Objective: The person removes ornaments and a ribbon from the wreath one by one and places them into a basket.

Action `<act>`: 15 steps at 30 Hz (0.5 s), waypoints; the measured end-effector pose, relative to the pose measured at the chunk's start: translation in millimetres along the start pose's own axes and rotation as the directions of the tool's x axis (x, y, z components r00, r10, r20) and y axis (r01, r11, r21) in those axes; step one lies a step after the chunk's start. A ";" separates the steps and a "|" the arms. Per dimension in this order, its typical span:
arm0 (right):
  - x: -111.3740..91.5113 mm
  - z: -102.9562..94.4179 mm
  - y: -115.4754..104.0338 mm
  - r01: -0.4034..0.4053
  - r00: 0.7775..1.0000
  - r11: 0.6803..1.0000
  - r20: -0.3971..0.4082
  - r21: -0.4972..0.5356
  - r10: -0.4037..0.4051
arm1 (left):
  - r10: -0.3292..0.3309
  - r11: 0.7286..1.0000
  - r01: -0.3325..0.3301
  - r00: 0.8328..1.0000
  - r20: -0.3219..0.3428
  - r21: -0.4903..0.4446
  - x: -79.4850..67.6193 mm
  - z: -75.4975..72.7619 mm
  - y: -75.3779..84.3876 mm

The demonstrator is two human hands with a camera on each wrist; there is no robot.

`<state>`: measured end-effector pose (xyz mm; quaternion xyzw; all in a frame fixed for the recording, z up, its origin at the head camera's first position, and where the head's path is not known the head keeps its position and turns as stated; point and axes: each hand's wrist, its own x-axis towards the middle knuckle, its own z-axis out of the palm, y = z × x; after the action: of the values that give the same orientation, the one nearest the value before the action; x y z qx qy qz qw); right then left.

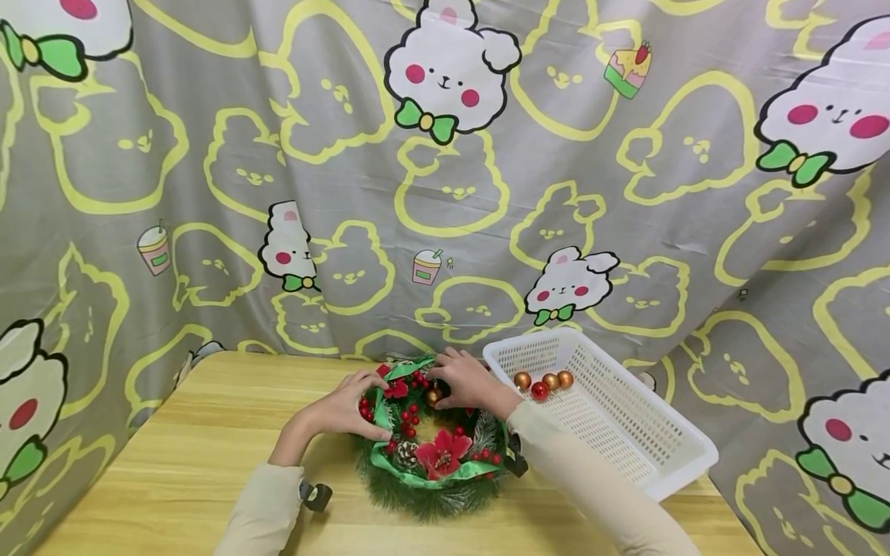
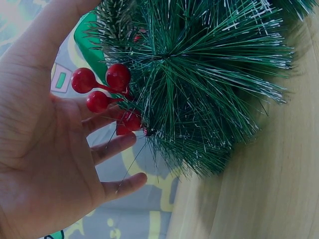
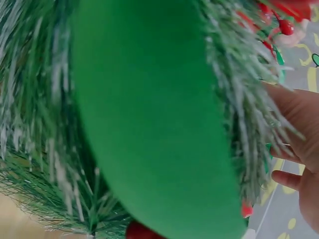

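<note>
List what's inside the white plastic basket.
Three gold baubles and one red bauble lie in the white plastic basket; the right sleeve hides part of its left side.

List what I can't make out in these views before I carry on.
Head view: whether the right hand grips the gold ball; the hand itself blocks the contact.
Head view: part of the basket's left side, behind the right sleeve.
Left wrist view: the thumb tip of the left hand, cut off by the top edge.
Right wrist view: much of the wreath, behind the blurred green ribbon.
</note>
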<state>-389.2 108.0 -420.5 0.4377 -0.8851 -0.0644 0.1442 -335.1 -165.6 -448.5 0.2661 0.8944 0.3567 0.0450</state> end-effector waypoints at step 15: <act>1.8 8.4 -4.4 0.004 1.000 0.989 0.019 -0.150 -0.002 | 0.006 1.000 -0.006 1.000 0.003 0.011 0.7 -1.2 1.2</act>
<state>-389.6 103.8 -429.1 0.4264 -0.8784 -0.1349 0.1684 -335.4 -165.3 -446.8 0.2694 0.8954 0.3518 0.0438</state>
